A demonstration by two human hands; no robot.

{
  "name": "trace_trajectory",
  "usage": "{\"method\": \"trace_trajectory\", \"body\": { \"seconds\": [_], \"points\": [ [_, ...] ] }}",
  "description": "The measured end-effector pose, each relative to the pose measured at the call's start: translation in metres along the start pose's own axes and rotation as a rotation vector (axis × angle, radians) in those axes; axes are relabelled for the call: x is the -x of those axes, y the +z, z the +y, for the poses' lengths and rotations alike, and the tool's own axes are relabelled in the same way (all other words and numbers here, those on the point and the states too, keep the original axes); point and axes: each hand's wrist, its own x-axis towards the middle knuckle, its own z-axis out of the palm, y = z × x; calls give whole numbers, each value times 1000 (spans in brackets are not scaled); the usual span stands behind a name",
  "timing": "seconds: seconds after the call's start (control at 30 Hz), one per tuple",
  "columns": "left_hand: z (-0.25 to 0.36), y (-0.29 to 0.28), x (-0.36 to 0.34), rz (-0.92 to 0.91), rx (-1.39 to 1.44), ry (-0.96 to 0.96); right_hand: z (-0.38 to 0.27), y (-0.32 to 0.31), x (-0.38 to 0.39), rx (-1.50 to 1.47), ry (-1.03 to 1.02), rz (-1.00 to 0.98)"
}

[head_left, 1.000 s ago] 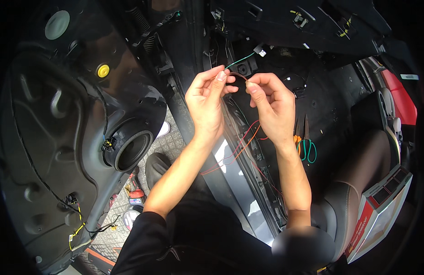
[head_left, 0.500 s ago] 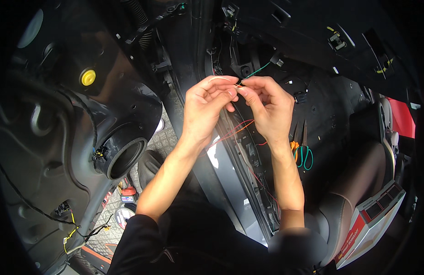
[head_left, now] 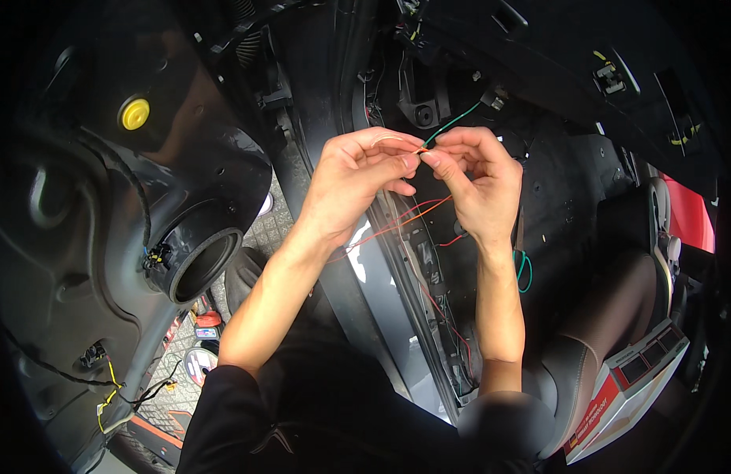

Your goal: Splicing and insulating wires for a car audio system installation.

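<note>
Both hands meet above the car's door sill, fingertips pinched around thin wires. My left hand (head_left: 357, 178) is closed on a white wire (head_left: 387, 137) that loops over its fingers. My right hand (head_left: 484, 178) pinches the wires close beside it, thumb against fingers; a bit of orange-red shows between the two sets of fingertips. From there a green wire (head_left: 458, 120) runs up to the right, to a small connector (head_left: 496, 99). Below my hands, red and orange wires (head_left: 401, 221) stretch slantwise across the sill. How the wire ends join is hidden by my fingers.
At left hangs a bare door panel (head_left: 81, 253) with a round speaker opening (head_left: 207, 268) and a yellow plug (head_left: 135, 114). Green-handled scissors (head_left: 525, 272) lie on the car floor beyond my right forearm. A seat (head_left: 610, 316) and a red-and-white box (head_left: 626, 395) stand at right.
My hands have shifted slightly right in the picture, still pinching the wires together. The door panel has slid left in view, and my right forearm now covers more of the scissors.
</note>
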Motion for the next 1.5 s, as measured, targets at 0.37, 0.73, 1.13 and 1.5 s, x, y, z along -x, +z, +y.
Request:
{"method": "trace_trajectory", "body": {
  "seconds": [0.37,0.73,1.13,1.5],
  "points": [
    [7,11,2,39,-110,37,-4,-3,-8,459,-517,40],
    [10,8,35,138,-1028,916,-23,-11,54,-525,215,23],
    [56,-9,134,-166,-1604,1490,-89,7,108,-842,460,-426],
    [54,-16,183,-169,-1014,323,-103,36,126,325,-590,-250]
  ]
}}
